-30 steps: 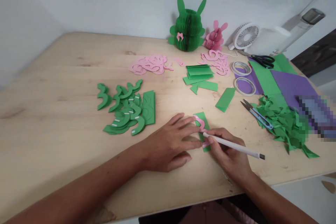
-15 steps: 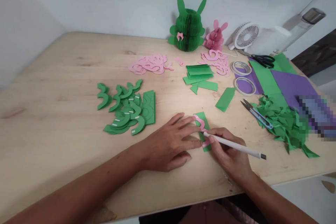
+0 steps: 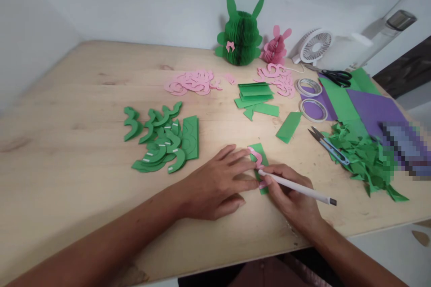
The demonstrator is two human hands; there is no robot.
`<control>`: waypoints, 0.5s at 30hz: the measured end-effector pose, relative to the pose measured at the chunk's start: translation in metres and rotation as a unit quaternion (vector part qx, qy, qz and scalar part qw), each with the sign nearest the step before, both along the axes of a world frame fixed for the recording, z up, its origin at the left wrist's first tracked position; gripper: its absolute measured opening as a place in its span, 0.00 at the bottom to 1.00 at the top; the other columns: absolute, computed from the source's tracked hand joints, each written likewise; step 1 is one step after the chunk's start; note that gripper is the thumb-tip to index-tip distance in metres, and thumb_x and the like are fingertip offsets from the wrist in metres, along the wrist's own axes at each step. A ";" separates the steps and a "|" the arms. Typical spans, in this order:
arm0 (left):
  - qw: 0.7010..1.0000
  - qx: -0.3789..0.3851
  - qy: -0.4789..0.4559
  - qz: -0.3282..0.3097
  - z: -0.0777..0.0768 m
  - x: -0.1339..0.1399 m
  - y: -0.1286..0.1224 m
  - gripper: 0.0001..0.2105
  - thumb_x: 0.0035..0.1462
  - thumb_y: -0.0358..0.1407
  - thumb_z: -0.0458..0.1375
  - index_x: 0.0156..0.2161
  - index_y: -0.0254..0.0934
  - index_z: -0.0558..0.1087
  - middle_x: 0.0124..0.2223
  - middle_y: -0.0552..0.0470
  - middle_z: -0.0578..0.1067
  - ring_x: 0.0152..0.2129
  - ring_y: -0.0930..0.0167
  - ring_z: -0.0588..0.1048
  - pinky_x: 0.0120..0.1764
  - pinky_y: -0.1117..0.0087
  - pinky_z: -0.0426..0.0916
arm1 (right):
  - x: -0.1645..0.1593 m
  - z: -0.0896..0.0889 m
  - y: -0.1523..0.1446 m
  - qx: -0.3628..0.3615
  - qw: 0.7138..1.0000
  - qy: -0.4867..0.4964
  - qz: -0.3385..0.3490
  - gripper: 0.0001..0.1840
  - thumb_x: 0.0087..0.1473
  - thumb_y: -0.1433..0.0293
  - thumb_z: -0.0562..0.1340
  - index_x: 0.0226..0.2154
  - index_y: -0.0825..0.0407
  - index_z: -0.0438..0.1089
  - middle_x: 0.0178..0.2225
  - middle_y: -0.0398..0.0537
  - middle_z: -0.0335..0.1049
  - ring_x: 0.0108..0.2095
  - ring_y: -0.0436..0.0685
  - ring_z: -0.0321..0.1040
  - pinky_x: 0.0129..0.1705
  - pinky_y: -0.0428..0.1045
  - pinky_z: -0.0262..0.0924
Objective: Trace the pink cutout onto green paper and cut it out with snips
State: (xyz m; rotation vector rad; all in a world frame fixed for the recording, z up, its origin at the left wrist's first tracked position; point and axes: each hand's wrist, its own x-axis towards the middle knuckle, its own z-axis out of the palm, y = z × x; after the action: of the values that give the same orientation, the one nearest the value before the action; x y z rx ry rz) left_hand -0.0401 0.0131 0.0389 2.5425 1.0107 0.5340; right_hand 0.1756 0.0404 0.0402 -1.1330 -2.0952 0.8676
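My left hand (image 3: pixel 218 184) lies flat with its fingers spread, the fingertips pressing on a pink curvy paper cutout (image 3: pixel 257 158). That cutout rests on a small green paper strip (image 3: pixel 262 150) on the table. In my right hand (image 3: pixel 296 197) is a white pen (image 3: pixel 296 186), gripped near its tip, which touches down at the cutout's edge. My fingers hide part of the cutout and strip. To the left sits a pile of wavy green paper cutouts (image 3: pixel 163 143), beside a folded green paper (image 3: pixel 191 136) with a wavy outline drawn on it.
Pink cutouts (image 3: pixel 193 83) and folded green strips (image 3: pixel 256 92) lie farther back. Green and pink paper rabbits (image 3: pixel 240 40) stand by a white fan (image 3: pixel 315 46). On the right are tape rolls (image 3: pixel 314 110), thread snips (image 3: pixel 328 145), black scissors (image 3: pixel 336 76), green scraps (image 3: pixel 367 157) and purple paper (image 3: pixel 377 105).
The pen and my right hand have shifted slightly to the left along the cutout's edge. My left hand stays in place.
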 end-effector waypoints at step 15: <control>1.000 0.002 -0.004 -0.001 0.000 0.000 0.001 0.20 0.56 0.36 0.55 0.54 0.43 0.67 0.60 0.45 0.64 0.60 0.56 0.55 0.59 0.49 0.44 | -0.001 0.001 -0.001 -0.009 1.000 0.001 -0.013 0.08 0.55 0.70 0.60 0.37 0.50 0.73 0.34 0.49 0.77 0.34 0.56 0.74 0.31 0.48 0.70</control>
State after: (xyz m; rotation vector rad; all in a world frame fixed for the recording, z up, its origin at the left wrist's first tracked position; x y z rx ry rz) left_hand -0.0400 0.0137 0.0392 2.5419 1.0050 0.5466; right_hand 0.1751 0.0397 0.0413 -1.1657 -2.0715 0.8759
